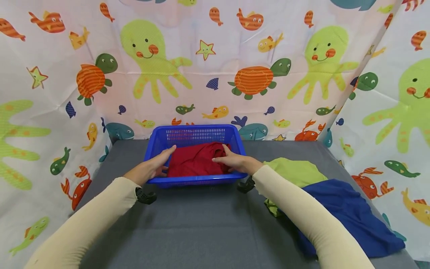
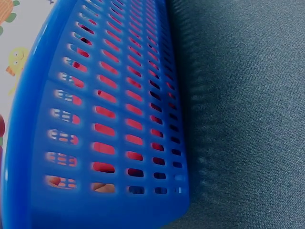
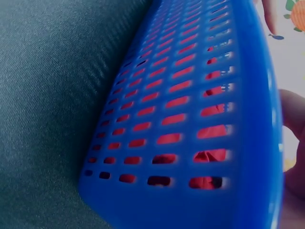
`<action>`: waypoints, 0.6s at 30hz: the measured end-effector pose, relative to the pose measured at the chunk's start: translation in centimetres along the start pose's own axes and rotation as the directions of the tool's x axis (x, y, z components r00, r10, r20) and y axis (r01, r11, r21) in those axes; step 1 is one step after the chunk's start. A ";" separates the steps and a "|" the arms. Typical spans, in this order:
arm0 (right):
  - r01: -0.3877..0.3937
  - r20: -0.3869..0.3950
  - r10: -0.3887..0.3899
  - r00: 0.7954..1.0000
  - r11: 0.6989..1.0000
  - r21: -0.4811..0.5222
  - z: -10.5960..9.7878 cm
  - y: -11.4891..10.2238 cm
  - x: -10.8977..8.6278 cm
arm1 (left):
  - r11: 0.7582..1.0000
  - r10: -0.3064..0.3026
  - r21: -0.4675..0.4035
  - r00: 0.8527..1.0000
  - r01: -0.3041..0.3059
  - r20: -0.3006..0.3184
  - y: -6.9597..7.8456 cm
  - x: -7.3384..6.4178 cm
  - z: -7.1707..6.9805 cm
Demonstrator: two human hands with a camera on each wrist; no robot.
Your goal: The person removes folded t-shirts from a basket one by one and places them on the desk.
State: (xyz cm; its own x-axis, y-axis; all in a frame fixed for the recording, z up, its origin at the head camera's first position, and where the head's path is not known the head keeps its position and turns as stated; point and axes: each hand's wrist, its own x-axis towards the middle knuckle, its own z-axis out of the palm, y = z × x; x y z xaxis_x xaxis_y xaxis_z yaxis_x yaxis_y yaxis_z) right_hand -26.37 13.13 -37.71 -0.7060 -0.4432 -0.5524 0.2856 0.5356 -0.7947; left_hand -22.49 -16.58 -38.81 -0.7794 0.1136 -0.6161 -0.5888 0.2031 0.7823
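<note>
A blue plastic basket (image 1: 193,181) with slotted walls stands at the far side of the table, and a red cloth (image 1: 195,160) lies bunched inside it. My left hand (image 1: 155,163) reaches over the basket's near left corner, fingers extended beside the cloth. Over the right part of the cloth is my right hand (image 1: 237,161), its thumb and fingers spread apart. Whether its fingertips touch the cloth I cannot tell. Both wrist views look at the basket's slotted wall (image 2: 119,109), with red showing through the slots. At the right wrist view's edge, some fingers (image 3: 291,112) show beyond the rim.
A lime-green cloth (image 1: 295,170) and a dark blue cloth (image 1: 349,213) lie heaped on the right of the grey table (image 1: 195,231), partly behind my right forearm. A curtain (image 1: 208,104) printed with sea animals hangs behind and along both sides.
</note>
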 end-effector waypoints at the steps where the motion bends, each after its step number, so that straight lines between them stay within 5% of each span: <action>1: 0.001 0.003 -0.001 1.000 1.000 -0.012 0.0 -0.1 0.1 | 1.000 0.010 -0.011 1.000 -0.010 0.007 0.0 0.0 0.0; 5: 0.033 0.019 -0.032 0.999 0.998 -0.061 -0.1 -0.1 0.4 | 0.999 0.040 -0.023 0.999 -0.039 0.014 0.2 0.2 -0.1; 18: 0.054 -0.001 -0.055 0.998 0.990 -0.133 0.1 0.8 1.2 | 0.981 0.024 0.188 0.996 -0.040 0.085 -0.3 1.1 0.1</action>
State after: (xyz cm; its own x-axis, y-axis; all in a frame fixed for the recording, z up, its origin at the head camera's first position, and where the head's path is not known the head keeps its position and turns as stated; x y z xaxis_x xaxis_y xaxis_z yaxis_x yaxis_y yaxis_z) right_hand -26.93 12.96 -39.04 -0.7216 -0.4711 -0.5074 0.1578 0.6016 -0.7830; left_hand -23.18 -16.40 -39.69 -0.7723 0.2007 -0.6027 -0.5067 0.3775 0.7751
